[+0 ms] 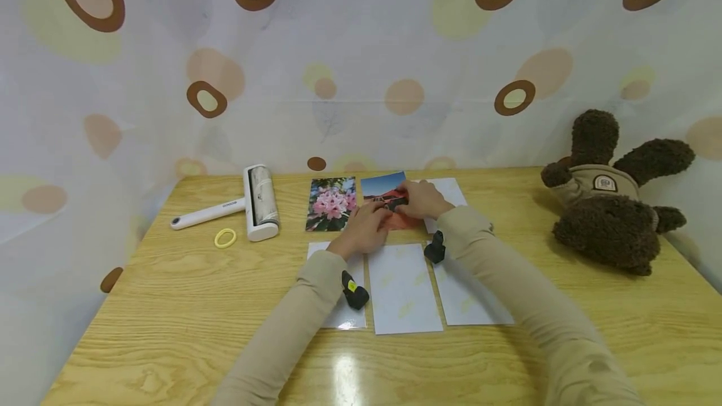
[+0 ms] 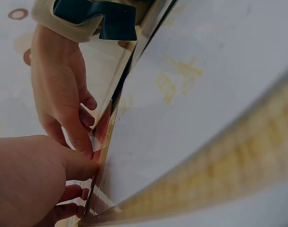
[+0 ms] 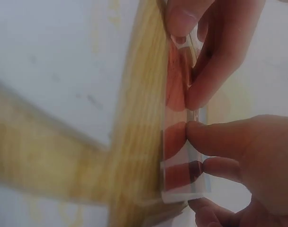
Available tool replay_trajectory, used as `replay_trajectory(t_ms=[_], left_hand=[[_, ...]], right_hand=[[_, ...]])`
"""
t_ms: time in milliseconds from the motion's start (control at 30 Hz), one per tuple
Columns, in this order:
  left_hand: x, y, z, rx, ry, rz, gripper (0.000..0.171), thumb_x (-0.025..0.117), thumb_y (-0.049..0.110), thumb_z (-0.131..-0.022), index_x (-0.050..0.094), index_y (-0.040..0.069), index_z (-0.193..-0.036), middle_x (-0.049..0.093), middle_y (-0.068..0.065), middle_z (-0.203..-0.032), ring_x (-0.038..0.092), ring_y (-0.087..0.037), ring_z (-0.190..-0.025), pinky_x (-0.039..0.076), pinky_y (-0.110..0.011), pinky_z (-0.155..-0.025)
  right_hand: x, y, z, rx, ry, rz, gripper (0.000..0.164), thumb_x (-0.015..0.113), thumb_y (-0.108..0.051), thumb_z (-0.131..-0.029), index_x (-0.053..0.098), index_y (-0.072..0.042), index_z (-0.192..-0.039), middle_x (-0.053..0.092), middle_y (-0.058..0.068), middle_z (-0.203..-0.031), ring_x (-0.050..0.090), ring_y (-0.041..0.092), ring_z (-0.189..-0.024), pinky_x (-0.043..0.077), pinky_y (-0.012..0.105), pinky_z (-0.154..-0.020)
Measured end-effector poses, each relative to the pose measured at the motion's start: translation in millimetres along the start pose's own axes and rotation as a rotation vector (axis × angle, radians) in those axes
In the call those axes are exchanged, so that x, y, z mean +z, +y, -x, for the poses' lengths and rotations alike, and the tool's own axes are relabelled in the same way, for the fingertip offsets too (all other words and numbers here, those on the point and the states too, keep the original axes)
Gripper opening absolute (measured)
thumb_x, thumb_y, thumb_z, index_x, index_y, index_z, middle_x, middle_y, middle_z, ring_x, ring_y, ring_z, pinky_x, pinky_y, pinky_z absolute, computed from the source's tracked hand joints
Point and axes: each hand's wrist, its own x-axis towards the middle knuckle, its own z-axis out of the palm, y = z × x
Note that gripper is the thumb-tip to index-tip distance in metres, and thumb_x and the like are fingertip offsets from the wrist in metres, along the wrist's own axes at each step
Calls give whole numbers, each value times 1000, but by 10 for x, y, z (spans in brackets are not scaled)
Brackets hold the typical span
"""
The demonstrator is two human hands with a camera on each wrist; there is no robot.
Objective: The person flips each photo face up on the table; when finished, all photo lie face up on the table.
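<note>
Both hands are at a glossy photo card (image 1: 383,184) with blue sky over a red landscape, in the middle of the back row. It lies a little askew, its far right corner farthest back. My left hand (image 1: 365,230) holds its near left side, thumb and fingertips at the edge in the left wrist view. My right hand (image 1: 423,199) grips its right part; in the right wrist view the thumb meets the reddish face of the photo card (image 3: 175,142). To its left lies a pink flower photo card (image 1: 331,204). A white-backed card (image 1: 448,190) is partly hidden behind the right hand.
In front lie three white-backed cards: a left one (image 1: 346,315) under the left forearm, a middle one (image 1: 404,290) and a right one (image 1: 468,296). A white lint roller (image 1: 261,202) and a yellow ring (image 1: 225,239) are at left, a brown plush toy (image 1: 609,230) at right.
</note>
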Motion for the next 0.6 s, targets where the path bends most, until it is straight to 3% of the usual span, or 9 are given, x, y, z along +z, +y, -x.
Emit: replay_trajectory(t_ms=[167,267,367,600], left_hand=[[-15,21,-1,-9,-8,18,40,48,13,-96,53,4,-134,37,-15,-151,30,-31,-143,19,-56,-115],[-15,35,-1,-18,-11,8,40,48,13,-96,52,4,-135,36,-15,-152,30,-30,-143,18,-56,-116],[0,39,-5,-19,-5,2,41,48,14,-95,52,4,-135,36,-15,-151,30,-30,-143,17,-56,-116],[48,30,-34,10,2,63,45,50,19,-96,48,4,-138,28,-14,-156,23,-30,-146,9,-57,-117]], right_hand=[[8,3,32,39,-34,-23,51,62,-29,-92,53,-3,-135,56,21,-131,46,46,-118,40,54,-97],[-12,-15,53,64,-71,-29,50,60,-29,-94,51,-6,-138,48,28,-132,42,47,-119,42,55,-94],[-33,-2,63,60,-98,-20,50,57,-28,-95,49,-8,-140,41,33,-130,39,46,-117,44,55,-89],[-148,245,145,3,-92,-72,54,55,-28,-95,44,-4,-142,39,38,-129,34,49,-122,36,59,-98]])
